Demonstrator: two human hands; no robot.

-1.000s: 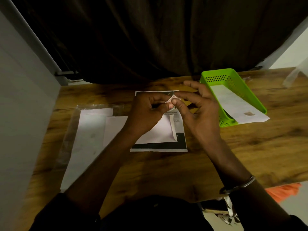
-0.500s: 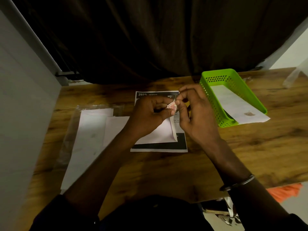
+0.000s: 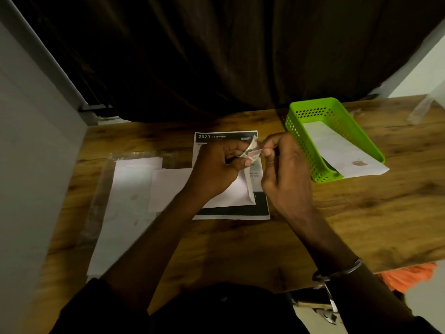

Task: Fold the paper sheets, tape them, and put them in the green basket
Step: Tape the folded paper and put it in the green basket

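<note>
My left hand (image 3: 218, 165) and my right hand (image 3: 284, 169) are close together above the table's middle, both pinching a small clear piece of tape (image 3: 252, 149) that curls between the fingertips. Under them a folded white sheet (image 3: 231, 194) lies on a printed page marked 2923 (image 3: 228, 137). The green basket (image 3: 325, 138) stands to the right and holds one folded, taped sheet (image 3: 342, 153) whose end sticks out over the rim.
A stack of white paper sheets (image 3: 125, 201) lies at the left on a clear plastic sleeve (image 3: 101, 194). The wooden table (image 3: 361, 213) meets a dark curtain (image 3: 228, 56) at the back and a grey wall (image 3: 36, 165) at the left.
Both hands have shifted slightly right and away from me. The tape piece between the fingers is pulled out longer and now curls upward.
</note>
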